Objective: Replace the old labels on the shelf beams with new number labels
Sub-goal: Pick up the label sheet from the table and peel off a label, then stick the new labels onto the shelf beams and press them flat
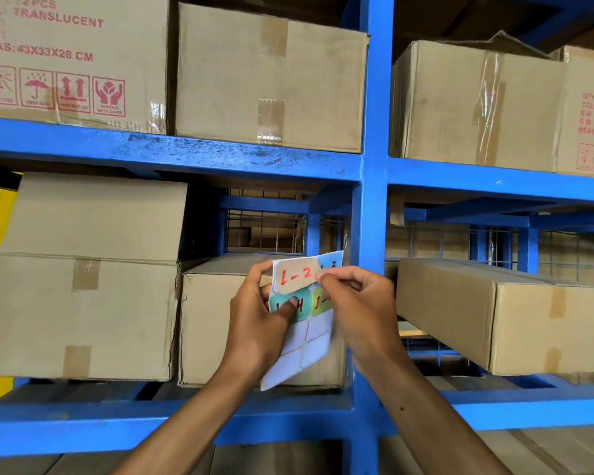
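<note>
A white label sheet [307, 341] is held in front of the blue shelf rack. My left hand [258, 323] grips the sheet, its thumb pressed on a teal label [300, 308]. My right hand [357, 303] pinches the right edge of a tan label [294, 274] marked "1-2" in red, at the sheet's top. A blue label [331, 262] and a green label [321, 299] also sit on the sheet, partly hidden by my fingers. The upper shelf beam [186, 152] runs across above; the lower beam [83, 426] passes under my forearms.
A blue upright post [374, 166] stands just right of the sheet. Cardboard boxes fill the shelves: one printed in red [72, 56] at upper left, plain ones [268, 80] beside it, and a long box [494, 313] jutting out at right.
</note>
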The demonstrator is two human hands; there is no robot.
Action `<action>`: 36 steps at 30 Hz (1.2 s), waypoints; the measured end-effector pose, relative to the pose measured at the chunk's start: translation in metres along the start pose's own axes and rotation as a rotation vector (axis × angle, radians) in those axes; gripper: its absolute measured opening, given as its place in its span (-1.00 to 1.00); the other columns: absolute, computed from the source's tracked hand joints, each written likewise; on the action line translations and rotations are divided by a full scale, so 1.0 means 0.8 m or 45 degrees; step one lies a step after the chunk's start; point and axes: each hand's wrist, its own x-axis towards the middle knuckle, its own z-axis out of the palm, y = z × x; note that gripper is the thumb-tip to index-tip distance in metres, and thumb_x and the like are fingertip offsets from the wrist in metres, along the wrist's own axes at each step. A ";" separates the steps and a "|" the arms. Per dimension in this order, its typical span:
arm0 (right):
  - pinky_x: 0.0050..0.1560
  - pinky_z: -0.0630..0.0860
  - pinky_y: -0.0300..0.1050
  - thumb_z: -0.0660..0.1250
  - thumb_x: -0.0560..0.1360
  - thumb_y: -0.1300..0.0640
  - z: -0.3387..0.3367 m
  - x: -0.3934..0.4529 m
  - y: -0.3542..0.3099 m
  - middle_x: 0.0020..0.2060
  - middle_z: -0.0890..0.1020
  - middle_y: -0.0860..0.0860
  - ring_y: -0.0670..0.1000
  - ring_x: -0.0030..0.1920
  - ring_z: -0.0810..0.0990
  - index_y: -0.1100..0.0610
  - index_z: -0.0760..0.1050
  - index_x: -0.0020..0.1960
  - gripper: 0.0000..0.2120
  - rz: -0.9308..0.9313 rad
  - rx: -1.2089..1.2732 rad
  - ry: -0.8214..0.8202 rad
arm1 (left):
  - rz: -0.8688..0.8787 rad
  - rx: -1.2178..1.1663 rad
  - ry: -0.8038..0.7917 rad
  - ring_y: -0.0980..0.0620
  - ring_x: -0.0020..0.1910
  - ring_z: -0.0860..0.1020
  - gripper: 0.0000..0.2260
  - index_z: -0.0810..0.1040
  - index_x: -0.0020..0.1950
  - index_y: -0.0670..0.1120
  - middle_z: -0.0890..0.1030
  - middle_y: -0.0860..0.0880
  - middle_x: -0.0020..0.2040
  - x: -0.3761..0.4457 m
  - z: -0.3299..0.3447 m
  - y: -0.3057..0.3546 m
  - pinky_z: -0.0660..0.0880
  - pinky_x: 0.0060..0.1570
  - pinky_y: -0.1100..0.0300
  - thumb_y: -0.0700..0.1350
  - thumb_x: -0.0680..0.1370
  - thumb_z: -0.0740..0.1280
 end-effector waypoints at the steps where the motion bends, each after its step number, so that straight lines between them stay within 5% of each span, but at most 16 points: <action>1: -0.40 0.52 -0.38 0.39 0.41 0.29 0.003 0.000 -0.002 -0.31 0.69 0.00 -0.17 -0.30 0.67 0.14 0.60 -0.28 -0.87 -0.037 0.016 -0.012 | 0.010 0.038 0.013 0.11 -0.06 0.65 -0.57 0.44 0.06 0.11 0.68 -0.02 -0.04 0.004 -0.002 -0.001 0.62 -0.12 0.10 -0.40 0.44 0.38; 4: -0.42 0.49 -0.40 0.39 0.41 0.31 0.014 0.003 -0.006 -0.38 0.69 0.01 -0.18 -0.34 0.65 0.20 0.60 -0.25 -0.92 -0.099 0.063 -0.038 | 0.029 0.110 0.033 0.11 -0.04 0.62 -0.58 0.44 0.11 0.08 0.65 -0.04 -0.02 0.021 -0.016 -0.006 0.62 -0.11 0.03 -0.37 0.43 0.40; 8: -0.37 0.57 -0.31 0.36 0.40 0.35 0.044 0.008 -0.005 -0.45 0.68 0.03 -0.08 -0.37 0.65 0.25 0.58 -0.26 -0.92 -0.098 0.153 -0.075 | 0.109 0.233 0.036 0.20 -0.07 0.58 -0.61 0.44 0.04 0.12 0.60 0.07 -0.05 0.047 -0.051 -0.015 0.60 -0.18 0.21 -0.34 0.44 0.40; 14: -0.41 0.55 -0.28 0.35 0.37 0.37 0.127 0.031 -0.002 -0.38 0.70 0.08 -0.05 -0.44 0.61 0.13 0.47 -0.09 -0.80 -0.201 0.195 -0.054 | 0.200 0.334 0.045 0.01 -0.08 0.60 -0.71 0.50 0.07 -0.06 0.64 -0.01 -0.05 0.099 -0.140 -0.032 0.53 -0.13 0.11 -0.34 0.43 0.38; 18: -0.33 0.60 -0.22 0.31 0.41 0.34 0.191 0.059 -0.005 -0.31 0.70 0.10 -0.05 -0.40 0.62 0.06 0.52 0.01 -0.75 -0.295 0.142 -0.061 | 0.254 0.338 -0.082 0.03 -0.16 0.64 -0.72 0.47 0.08 0.01 0.67 -0.05 -0.09 0.145 -0.202 -0.030 0.57 -0.25 0.19 -0.28 0.46 0.38; 22: -0.32 0.59 -0.23 0.34 0.42 0.26 0.244 0.093 -0.012 -0.26 0.70 0.10 -0.05 -0.33 0.63 0.15 0.62 -0.13 -0.90 -0.372 0.078 0.058 | 0.395 0.396 -0.178 0.10 -0.17 0.64 -0.63 0.43 0.07 0.17 0.67 0.00 -0.08 0.189 -0.247 -0.020 0.57 -0.25 0.24 -0.27 0.46 0.37; 26: -0.39 0.54 -0.31 0.45 0.38 0.25 0.279 0.127 -0.027 -0.21 0.68 0.16 0.00 -0.25 0.65 0.15 0.58 -0.18 -0.93 -0.447 0.112 0.178 | 0.606 0.556 -0.341 0.01 -0.15 0.59 -0.51 0.28 0.25 0.30 0.64 0.04 -0.17 0.221 -0.273 -0.012 0.52 -0.18 0.13 -0.16 0.49 0.35; 29: -0.25 0.56 -0.17 0.48 0.36 0.24 0.287 0.145 -0.039 -0.27 0.67 0.13 0.02 -0.27 0.62 0.08 0.55 -0.29 -0.86 -0.505 0.061 0.292 | 0.765 0.752 -0.448 -0.04 -0.24 0.49 -0.37 0.05 0.40 0.33 0.59 -0.04 -0.22 0.238 -0.276 -0.006 0.42 -0.25 0.09 -0.08 0.51 0.31; 32: -0.16 0.57 -0.04 0.48 0.35 0.26 0.289 0.157 -0.045 -0.26 0.67 0.16 0.10 -0.21 0.65 0.08 0.54 -0.32 -0.84 -0.520 0.061 0.350 | 1.018 1.086 -0.421 -0.11 -0.32 0.41 -0.31 -0.15 0.46 0.27 0.43 0.02 -0.35 0.251 -0.272 0.001 0.18 -0.38 0.08 -0.06 0.53 0.24; 36: -0.11 0.64 0.01 0.49 0.35 0.25 0.291 0.166 -0.051 -0.26 0.68 0.17 0.16 -0.16 0.69 0.10 0.54 -0.31 -0.84 -0.513 0.036 0.375 | 1.051 1.216 -0.386 -0.11 -0.36 0.38 -0.30 -0.22 0.50 0.16 0.31 0.04 -0.41 0.270 -0.259 0.007 0.17 -0.41 0.07 -0.07 0.56 0.21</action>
